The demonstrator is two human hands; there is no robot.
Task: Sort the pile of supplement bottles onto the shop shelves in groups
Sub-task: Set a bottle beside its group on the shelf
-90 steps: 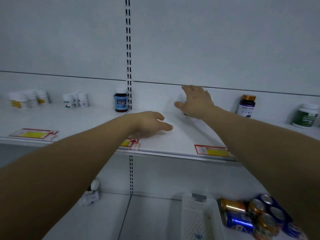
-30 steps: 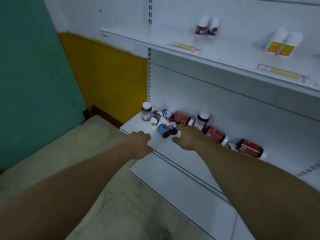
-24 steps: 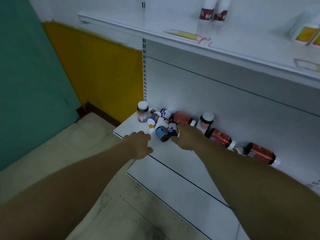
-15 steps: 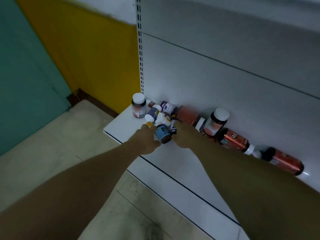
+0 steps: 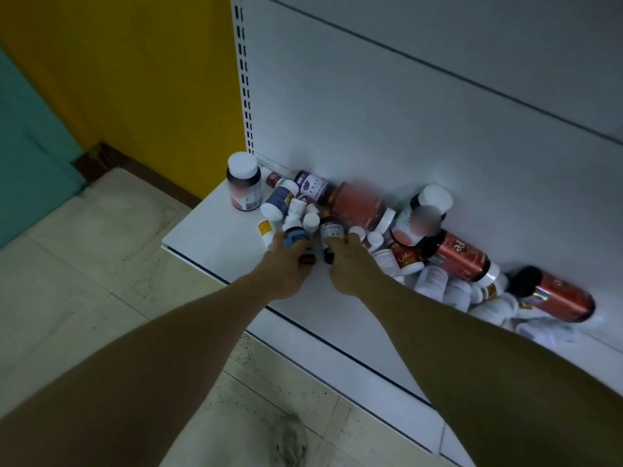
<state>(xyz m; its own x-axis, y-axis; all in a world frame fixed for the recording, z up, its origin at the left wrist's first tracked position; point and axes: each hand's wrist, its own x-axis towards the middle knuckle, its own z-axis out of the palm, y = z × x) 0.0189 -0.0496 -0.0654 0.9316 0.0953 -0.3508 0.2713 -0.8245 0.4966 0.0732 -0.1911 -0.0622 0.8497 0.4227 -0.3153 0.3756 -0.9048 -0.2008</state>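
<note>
A pile of supplement bottles lies on the white bottom shelf (image 5: 215,241) against the back panel. My left hand (image 5: 286,267) curls round a small blue-labelled bottle (image 5: 296,236) at the pile's front. Beside it, my right hand (image 5: 349,264) pinches a small dark bottle with a purple-and-white label (image 5: 332,229). One white-capped bottle (image 5: 244,185) stands upright at the left end. Big red bottles lie on their sides (image 5: 359,203) (image 5: 462,256) (image 5: 558,299), with several small white bottles (image 5: 438,281) among them.
The shelf's white back panel (image 5: 404,129) rises behind the pile, with a slotted upright (image 5: 243,79) at its left edge. A yellow wall (image 5: 135,79) and teal panel (image 5: 27,146) stand to the left. Tiled floor (image 5: 84,264) lies below the shelf edge.
I turned from the upper shelf down to the bottom shelf. Both hands moved forward from the shelf edge into the pile, and their fingers closed on two small bottles.
</note>
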